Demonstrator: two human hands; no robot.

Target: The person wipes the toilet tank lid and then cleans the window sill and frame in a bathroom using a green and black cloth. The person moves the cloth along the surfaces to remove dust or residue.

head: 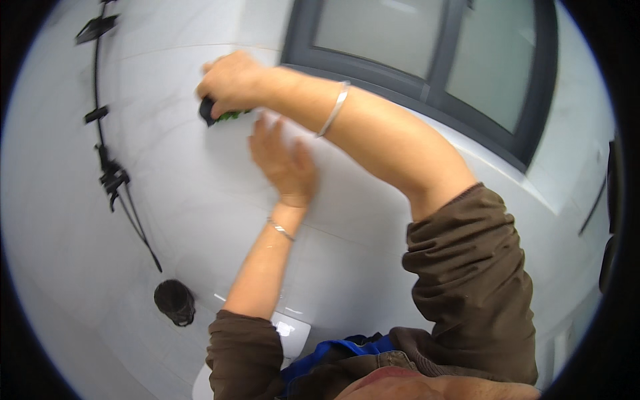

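Note:
Against the pale marbled wall tiles [170, 145], my right hand [232, 82] grips a dark object [206, 111], raised at the upper left of the picture. Some green material [232, 115] shows beneath that hand; how it joins the dark object is hidden. Below it, my left hand [285, 155] has its fingers apart, slightly blurred, with its palm side at or close to the tiles; whether it touches them I cannot tell. A silver-coloured bangle is on each wrist or forearm.
A dark grey framed window [427, 92] with frosted panes is at the upper right. A black stand or tripod [114, 175] runs down the left side. A black mesh bin [172, 300] sits at the lower left. Part of a glossy white fixture [295, 332] shows near my body.

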